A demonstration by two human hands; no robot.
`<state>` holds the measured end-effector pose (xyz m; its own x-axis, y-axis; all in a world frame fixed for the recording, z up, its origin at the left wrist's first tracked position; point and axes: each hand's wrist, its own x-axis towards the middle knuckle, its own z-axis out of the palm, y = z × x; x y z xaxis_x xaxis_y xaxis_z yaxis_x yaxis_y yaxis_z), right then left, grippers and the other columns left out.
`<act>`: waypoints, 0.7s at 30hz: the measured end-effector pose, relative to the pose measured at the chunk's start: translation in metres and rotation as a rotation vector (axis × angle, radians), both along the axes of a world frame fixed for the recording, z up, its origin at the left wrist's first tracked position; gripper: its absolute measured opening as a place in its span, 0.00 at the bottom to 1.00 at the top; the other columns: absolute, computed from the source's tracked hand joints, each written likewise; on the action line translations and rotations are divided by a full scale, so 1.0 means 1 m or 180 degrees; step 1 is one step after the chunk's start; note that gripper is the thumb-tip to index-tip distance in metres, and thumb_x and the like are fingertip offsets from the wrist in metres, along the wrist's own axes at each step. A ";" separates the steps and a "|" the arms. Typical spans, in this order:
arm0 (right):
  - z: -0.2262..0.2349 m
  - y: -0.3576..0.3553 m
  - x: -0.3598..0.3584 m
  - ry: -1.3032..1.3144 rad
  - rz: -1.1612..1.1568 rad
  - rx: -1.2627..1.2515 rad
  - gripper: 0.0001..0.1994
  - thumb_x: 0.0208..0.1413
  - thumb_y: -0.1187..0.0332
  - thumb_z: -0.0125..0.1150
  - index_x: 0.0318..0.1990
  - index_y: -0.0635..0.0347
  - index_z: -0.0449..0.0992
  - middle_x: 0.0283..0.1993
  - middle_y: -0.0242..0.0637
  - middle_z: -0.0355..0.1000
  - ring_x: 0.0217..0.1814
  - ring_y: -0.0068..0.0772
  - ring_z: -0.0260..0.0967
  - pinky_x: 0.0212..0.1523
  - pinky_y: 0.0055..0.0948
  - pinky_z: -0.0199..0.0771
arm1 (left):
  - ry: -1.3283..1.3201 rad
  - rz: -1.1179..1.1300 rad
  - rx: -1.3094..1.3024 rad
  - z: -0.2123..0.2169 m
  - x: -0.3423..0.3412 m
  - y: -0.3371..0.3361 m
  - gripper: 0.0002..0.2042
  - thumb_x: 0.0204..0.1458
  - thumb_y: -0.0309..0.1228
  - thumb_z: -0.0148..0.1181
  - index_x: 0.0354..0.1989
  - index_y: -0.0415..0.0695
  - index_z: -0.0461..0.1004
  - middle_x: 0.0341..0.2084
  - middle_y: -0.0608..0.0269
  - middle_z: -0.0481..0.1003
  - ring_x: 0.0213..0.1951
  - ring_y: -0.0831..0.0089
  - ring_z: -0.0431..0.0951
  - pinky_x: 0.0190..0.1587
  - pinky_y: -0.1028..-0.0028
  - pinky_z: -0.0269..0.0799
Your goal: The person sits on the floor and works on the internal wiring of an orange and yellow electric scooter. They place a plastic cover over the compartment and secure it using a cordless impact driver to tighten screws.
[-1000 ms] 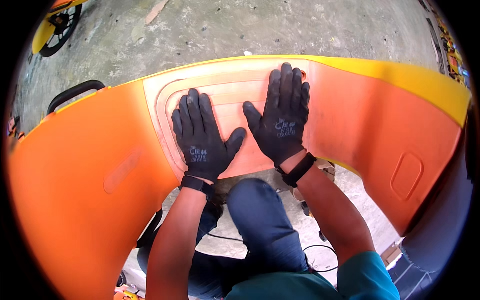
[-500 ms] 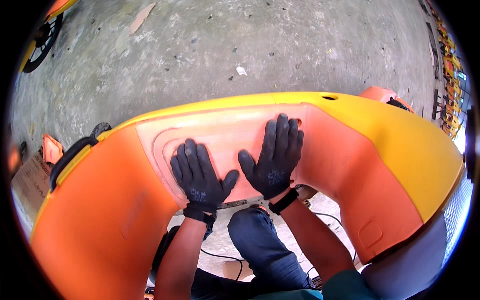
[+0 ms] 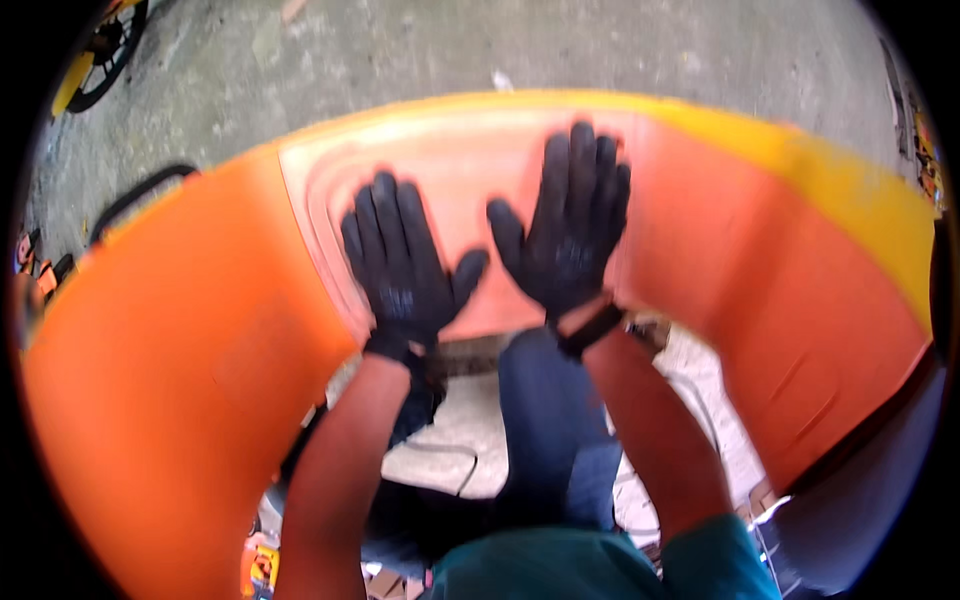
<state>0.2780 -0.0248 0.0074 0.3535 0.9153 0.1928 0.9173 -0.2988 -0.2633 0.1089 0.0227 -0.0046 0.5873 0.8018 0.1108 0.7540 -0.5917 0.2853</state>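
A large moulded plastic piece [image 3: 180, 300], orange with a yellow far edge, curves in front of me. Its flat middle panel [image 3: 465, 165] is a paler orange and has a rounded raised outline at the left. Both my hands wear dark work gloves. My left hand [image 3: 400, 260] lies flat on the left part of this panel, fingers spread. Over the panel's right part, my right hand [image 3: 568, 225] rests palm down, its thumb held apart from the fingers. Neither hand grips anything. The palms' undersides are hidden.
A black handle [image 3: 140, 195] sticks out at the piece's left. Beyond it lies the stained concrete floor [image 3: 400, 50], with a wheel [image 3: 110, 55] at the far left. A dark cable [image 3: 465, 465] runs near my leg [image 3: 550, 420]. Grey material [image 3: 860, 490] stands at the lower right.
The view has shifted, so the plastic piece and both hands appear higher and larger, with some blur. Both hands stay flat on the panel.
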 end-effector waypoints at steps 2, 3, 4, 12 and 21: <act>-0.002 0.001 0.002 -0.0024 0.0061 0.0296 0.36 0.55 0.49 0.58 0.66 0.64 0.60 0.70 0.53 0.53 0.73 0.61 0.44 0.70 0.55 0.41 | -0.0076 -0.0024 0.0155 -0.005 0.000 0.003 0.45 0.50 0.57 0.56 0.66 0.30 0.55 0.66 0.34 0.53 0.67 0.40 0.52 0.67 0.44 0.40; -0.009 -0.006 0.006 -0.0159 0.0132 0.0373 0.37 0.54 0.48 0.60 0.66 0.61 0.59 0.71 0.50 0.52 0.73 0.61 0.44 0.69 0.57 0.40 | -0.0148 -0.0057 0.0256 -0.007 0.001 -0.001 0.45 0.50 0.57 0.56 0.67 0.32 0.54 0.66 0.35 0.53 0.67 0.41 0.52 0.67 0.45 0.40; -0.002 -0.006 0.010 -0.0390 0.0170 0.0658 0.28 0.56 0.55 0.58 0.61 0.61 0.66 0.66 0.50 0.59 0.67 0.57 0.56 0.65 0.54 0.54 | -0.0221 -0.0117 0.0456 -0.012 0.004 0.001 0.45 0.50 0.57 0.56 0.66 0.32 0.54 0.65 0.34 0.56 0.66 0.40 0.53 0.67 0.45 0.42; 0.068 -0.109 0.064 0.2321 0.0556 0.0467 0.14 0.62 0.69 0.53 0.52 0.65 0.74 0.51 0.46 0.74 0.55 0.41 0.70 0.57 0.32 0.67 | 0.0108 -0.0177 0.1007 -0.005 0.009 -0.009 0.39 0.53 0.47 0.56 0.66 0.30 0.52 0.64 0.33 0.55 0.66 0.39 0.54 0.67 0.48 0.45; 0.169 -0.271 0.088 0.1562 0.0332 0.0382 0.14 0.58 0.74 0.51 0.49 0.72 0.74 0.49 0.50 0.74 0.53 0.41 0.72 0.55 0.34 0.70 | 0.0457 -0.0162 0.1184 -0.010 0.005 -0.013 0.39 0.55 0.47 0.53 0.67 0.31 0.51 0.65 0.35 0.54 0.66 0.38 0.53 0.67 0.49 0.45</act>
